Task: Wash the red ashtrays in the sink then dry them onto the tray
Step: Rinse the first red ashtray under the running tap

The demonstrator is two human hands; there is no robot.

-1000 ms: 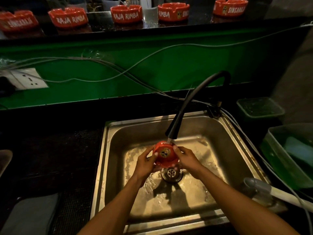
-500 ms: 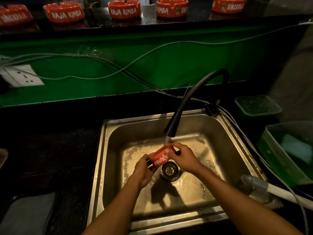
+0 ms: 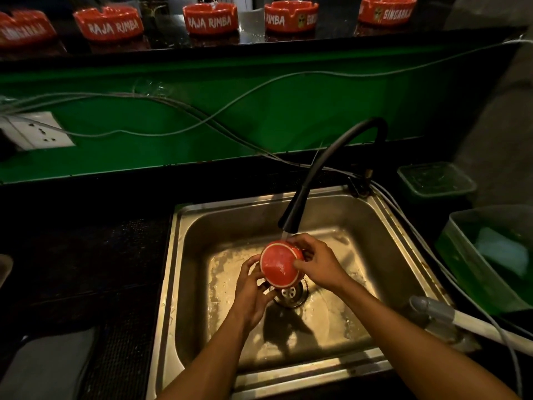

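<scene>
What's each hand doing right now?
Left hand: closed on the round red ceramic ashtray.
Right hand: closed on the same ashtray.

White lettering stands on the red ashtrays lined along the ledge at twelve o'clock. The second ashtray [image 3: 109,24] and the third ashtray [image 3: 210,19] read "RAJA RIMBA". The fourth ashtray [image 3: 291,16] shows "RIMBA" beside a small emblem. The fifth ashtray [image 3: 388,10] and the blurred first ashtray [image 3: 24,29] probably read "SINGARAJA".
</scene>
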